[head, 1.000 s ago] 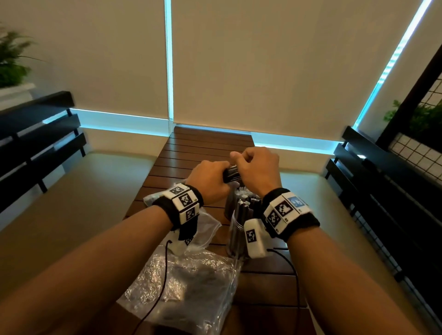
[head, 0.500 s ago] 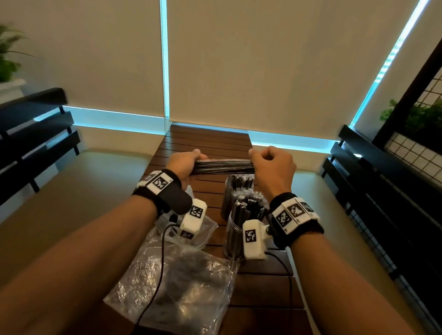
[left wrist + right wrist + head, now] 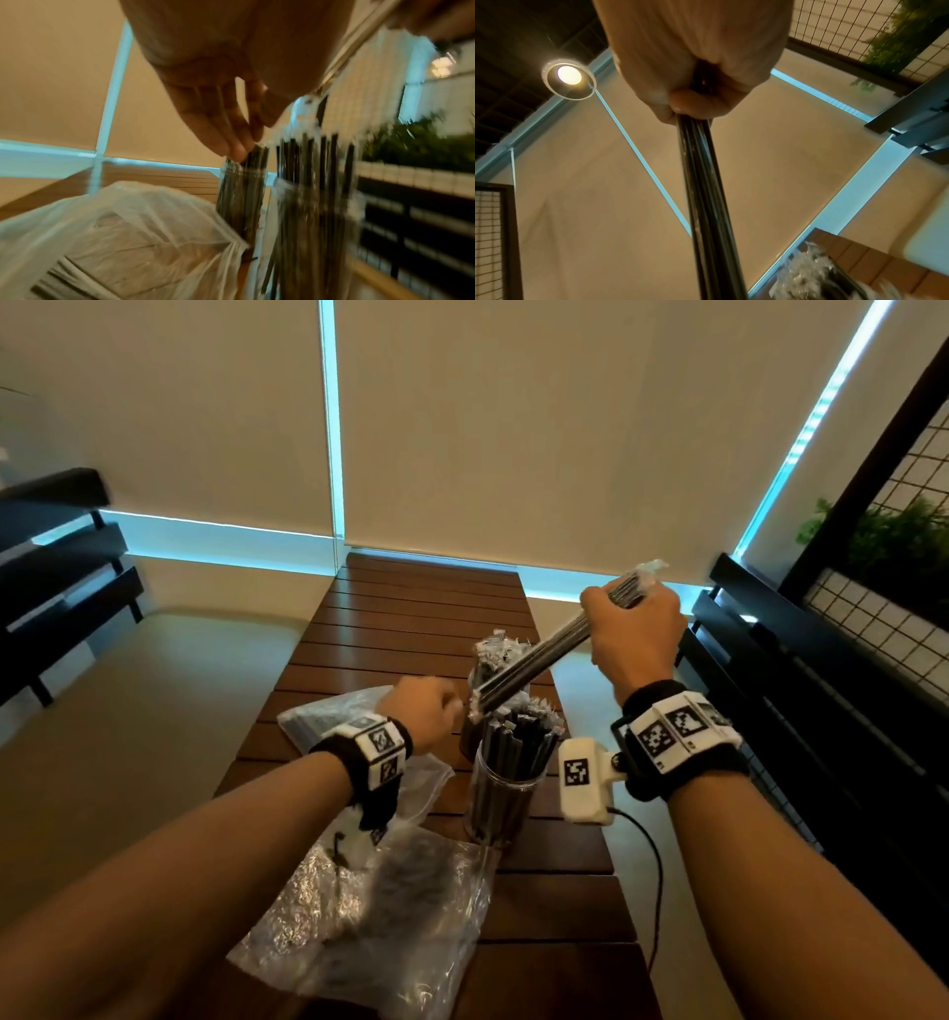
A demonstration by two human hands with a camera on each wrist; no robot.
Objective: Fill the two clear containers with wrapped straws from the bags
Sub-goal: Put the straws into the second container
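My right hand [image 3: 632, 629] grips one end of a bundle of dark wrapped straws [image 3: 534, 667], which slants down to the left; its lower end hangs just over the two clear containers. The near container [image 3: 506, 793] and the far container [image 3: 485, 667] both hold upright straws. My left hand [image 3: 431, 711] is blurred, left of the containers. In the left wrist view its straight fingertips [image 3: 237, 151] touch the straw tops in the far container [image 3: 241, 194], beside the near container [image 3: 316, 223]. In the right wrist view the bundle [image 3: 703, 182] runs out of my fist [image 3: 693, 97].
Two clear plastic bags lie on the slatted wooden table [image 3: 426, 608]: one in front [image 3: 380, 916], one behind my left wrist [image 3: 328, 716]. A black cable [image 3: 655, 865] trails off the right edge. Beige benches [image 3: 128, 711] and black rails [image 3: 821, 711] flank the table.
Both hands held the bundle level before. My left hand has let go and dropped to the containers. My right hand moved right and up, tilting the bundle's free end down.
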